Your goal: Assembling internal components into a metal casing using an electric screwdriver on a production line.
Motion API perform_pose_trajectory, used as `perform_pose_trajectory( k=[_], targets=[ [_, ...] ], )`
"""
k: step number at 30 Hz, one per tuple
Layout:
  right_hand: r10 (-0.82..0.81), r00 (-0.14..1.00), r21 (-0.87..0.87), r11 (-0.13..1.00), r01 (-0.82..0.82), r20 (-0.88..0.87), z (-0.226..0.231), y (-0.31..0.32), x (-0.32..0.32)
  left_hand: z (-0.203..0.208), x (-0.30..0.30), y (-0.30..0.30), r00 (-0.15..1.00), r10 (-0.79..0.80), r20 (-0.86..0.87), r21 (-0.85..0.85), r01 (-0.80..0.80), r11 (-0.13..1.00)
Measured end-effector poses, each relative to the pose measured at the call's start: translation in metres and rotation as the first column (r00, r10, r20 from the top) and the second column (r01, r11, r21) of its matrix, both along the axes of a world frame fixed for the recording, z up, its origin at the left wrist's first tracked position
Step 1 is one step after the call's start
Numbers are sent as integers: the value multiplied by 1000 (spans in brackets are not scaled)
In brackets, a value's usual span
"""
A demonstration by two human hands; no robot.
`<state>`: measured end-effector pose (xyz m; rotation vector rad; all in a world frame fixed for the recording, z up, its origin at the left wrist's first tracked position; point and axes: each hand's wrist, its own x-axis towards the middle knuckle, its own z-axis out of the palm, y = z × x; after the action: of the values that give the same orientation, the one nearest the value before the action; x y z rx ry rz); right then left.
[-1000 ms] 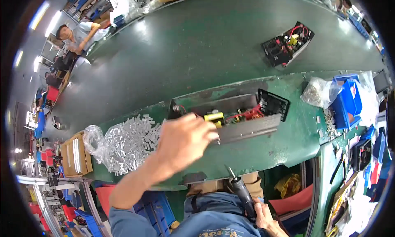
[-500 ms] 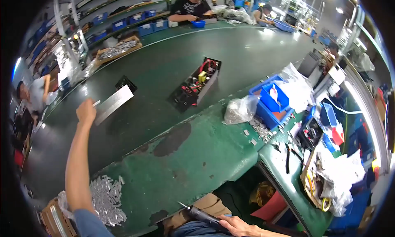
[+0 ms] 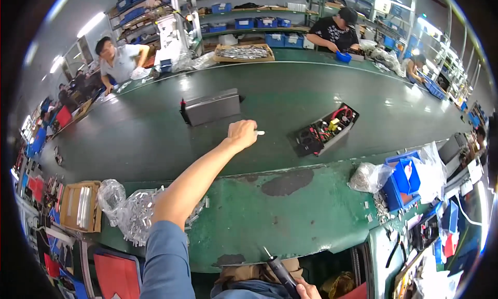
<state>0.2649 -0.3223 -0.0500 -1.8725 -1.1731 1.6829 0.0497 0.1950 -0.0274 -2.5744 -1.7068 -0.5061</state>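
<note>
My left hand [image 3: 243, 134] reaches out over the dark work surface, its fingers closed round a small pale piece [image 3: 260, 133] whose end pokes out on the right; its kind cannot be made out. Just beyond that hand stands a dark grey metal case [image 3: 212, 108], apart from the fingers. Farther right lies an open case with circuit parts [image 3: 327, 128], red wires and a yellow component showing inside. Low in the view, my right hand [image 3: 307, 289], partly cut off by the frame edge, grips a black electric screwdriver [image 3: 281, 272] with its bit pointing up and left.
Small silvery metal pieces [image 3: 140, 211] lie heaped in clear plastic by my left arm, beside a cardboard box [image 3: 81, 206]. At right are blue bins [image 3: 399, 182], a plastic bag [image 3: 369, 177] and pliers [image 3: 397, 251]. Co-workers [image 3: 337, 31] sit across the table.
The view has swung left, so things sit farther right in it. My left hand, earlier at the near end of a case, is now to the right of the grey case. The screwdriver stays in my right hand.
</note>
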Motion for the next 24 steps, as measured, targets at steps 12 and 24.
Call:
perform_pose_trajectory(
  k=[12,24],
  targets=[
    [-10,1000,176,984,12,-14,15,-1,7,29,210,44,998,-20,58,-371,41,928],
    [-237,966,264,930,256,-104,-38,-12,37,54,133,46,934,-355,-41,-422,306,853]
  ],
)
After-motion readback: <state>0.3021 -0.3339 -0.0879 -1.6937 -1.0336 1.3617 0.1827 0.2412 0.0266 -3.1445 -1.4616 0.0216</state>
